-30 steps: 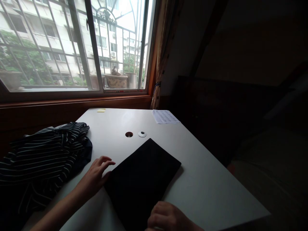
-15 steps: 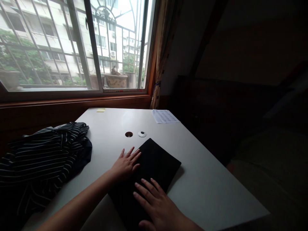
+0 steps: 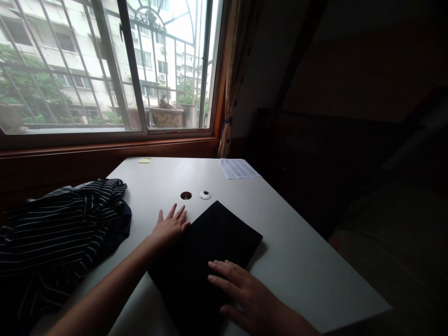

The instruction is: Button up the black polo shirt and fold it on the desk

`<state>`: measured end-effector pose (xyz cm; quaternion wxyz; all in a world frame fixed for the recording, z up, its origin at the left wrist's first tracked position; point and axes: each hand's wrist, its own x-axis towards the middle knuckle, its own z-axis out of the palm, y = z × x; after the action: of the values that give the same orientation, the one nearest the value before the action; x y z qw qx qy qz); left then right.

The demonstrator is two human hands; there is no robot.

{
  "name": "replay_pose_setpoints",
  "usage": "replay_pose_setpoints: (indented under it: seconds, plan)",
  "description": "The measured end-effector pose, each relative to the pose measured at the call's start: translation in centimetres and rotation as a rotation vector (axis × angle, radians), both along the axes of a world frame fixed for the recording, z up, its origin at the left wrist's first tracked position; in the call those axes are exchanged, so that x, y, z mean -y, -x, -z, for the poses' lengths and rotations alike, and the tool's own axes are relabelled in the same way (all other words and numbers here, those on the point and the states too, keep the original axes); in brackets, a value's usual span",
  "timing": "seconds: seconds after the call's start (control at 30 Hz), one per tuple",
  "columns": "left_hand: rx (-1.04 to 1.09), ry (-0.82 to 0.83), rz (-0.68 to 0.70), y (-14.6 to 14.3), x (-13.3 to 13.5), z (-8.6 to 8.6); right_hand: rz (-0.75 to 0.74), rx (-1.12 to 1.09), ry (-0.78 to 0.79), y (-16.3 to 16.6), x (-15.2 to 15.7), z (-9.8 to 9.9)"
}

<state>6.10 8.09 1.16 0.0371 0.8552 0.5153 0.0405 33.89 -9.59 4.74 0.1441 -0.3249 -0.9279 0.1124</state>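
A flat black rectangular piece [image 3: 213, 238], its material too dark to make out, lies at an angle on the white table [image 3: 297, 261]. At its left edge is my left hand [image 3: 171, 226], fingers spread, with the thumb side by the black edge. My right hand [image 3: 248, 291] is over the lower right part of the black piece, fingers stretched out and pointing left. Neither hand grips anything. The near end of the black piece runs out of view at the bottom.
Striped dark clothing [image 3: 63, 228] is heaped on the table's left side. Beyond the black piece are a round cable hole [image 3: 186, 195] and its white cover [image 3: 205, 195]. Printed papers [image 3: 240, 168] and a yellow note [image 3: 144, 160] lie near the far edge, below a barred window [image 3: 168, 84].
My left hand has slid left, off the black surface to its edge. My right hand has shifted right, toward the other edge. The black piece has hardly moved.
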Motion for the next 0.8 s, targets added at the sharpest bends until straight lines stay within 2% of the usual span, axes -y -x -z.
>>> replay_pose_setpoints:
  seconds: [0.1,0.2,0.3,0.37,0.47,0.57,0.7,0.8]
  plan:
    - [0.032,-0.162,-0.003,-1.0,-0.7,-1.5,0.197,-0.038,-0.030,-1.9,-1.6,0.7]
    - [0.074,-0.283,0.194,-4.0,-0.1,-2.2,0.351,-0.014,-0.061,-4.0,-3.8,2.5]
    - [0.095,-0.287,0.443,-7.7,0.8,-1.4,0.425,0.038,-0.076,-5.7,-5.3,4.3]
    - [0.103,-0.212,0.495,-9.6,0.8,-0.4,0.452,0.067,-0.079,-6.2,-5.7,5.2]
    - [0.103,-0.072,0.435,-10.9,-0.4,0.7,0.471,0.096,-0.082,-6.5,-5.6,5.6]
    - [0.097,-0.019,0.347,-10.5,-2.3,1.2,0.484,0.106,-0.075,-6.7,-5.3,5.6]
    - [0.088,0.009,0.237,-8.2,-4.7,1.3,0.508,0.113,-0.045,-7.5,-5.2,5.4]
    - [0.088,0.026,0.149,-5.4,-6.0,1.6,0.539,0.122,-0.032,-8.4,-5.0,5.5]
